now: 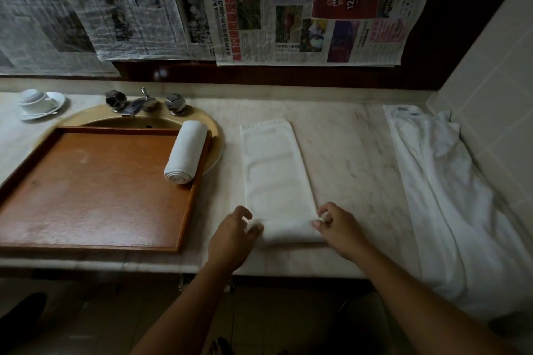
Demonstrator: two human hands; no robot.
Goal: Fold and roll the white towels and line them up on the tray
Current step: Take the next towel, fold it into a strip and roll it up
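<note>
Dim, soft indoor light; dark vignetted corners, wide-angle bending at edges.

Both forearms reach forward, converging. Left hand [235, 232] and right hand [336, 226] fingers curled, pinching the rolled towel end [288, 229] between them.

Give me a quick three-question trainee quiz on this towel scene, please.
1. True or false: one rolled towel lies at the right side of the tray.
2. What do the left hand and right hand grip? A) folded towel, near end B) cup C) tap
3. Fill in: loose white cloth lies by the ____ wall.

Key: 1 true; 2 A; 3 tiled.
</note>
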